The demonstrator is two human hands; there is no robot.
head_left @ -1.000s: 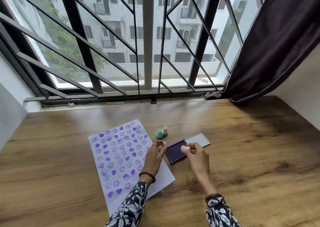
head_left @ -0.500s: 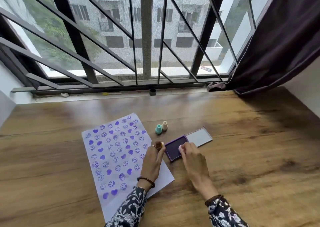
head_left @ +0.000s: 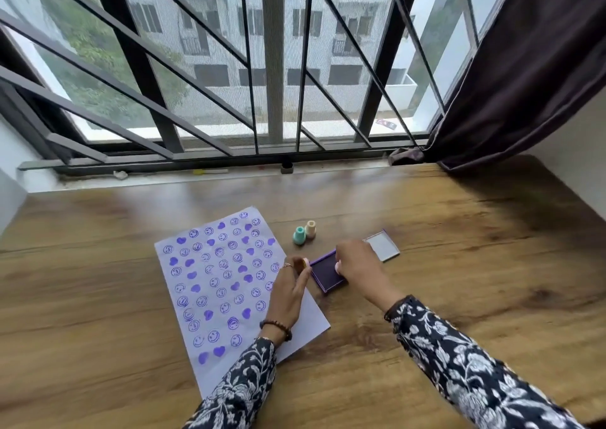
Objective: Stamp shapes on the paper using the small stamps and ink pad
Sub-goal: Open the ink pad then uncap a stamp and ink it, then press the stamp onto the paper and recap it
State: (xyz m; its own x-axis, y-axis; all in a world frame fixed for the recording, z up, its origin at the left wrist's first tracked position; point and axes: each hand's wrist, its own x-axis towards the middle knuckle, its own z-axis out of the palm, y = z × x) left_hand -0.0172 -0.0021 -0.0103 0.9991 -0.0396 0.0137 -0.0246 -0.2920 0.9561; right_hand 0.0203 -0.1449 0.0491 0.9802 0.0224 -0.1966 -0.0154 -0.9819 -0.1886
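pressing a small stamp onto the ink pad [head_left: 326, 273] looks like the step in hand: the right hand [head_left: 355, 264] sits over the pad, fingers pinched on something pale, mostly hidden. nearer, the left hand [head_left: 288, 292] rests on the paper's [head_left: 216, 284] right edge, fingers closed on an orange stamp [head_left: 301, 263]. the paper is nearly full of purple hearts and smileys. next likely calls for lifting to a bare spot on the sheet. farther off on the tabletop [head_left: 459, 264] stand a teal stamp [head_left: 299, 235] and a cream stamp [head_left: 310, 229], with the pad's lid [head_left: 383, 246] beside.
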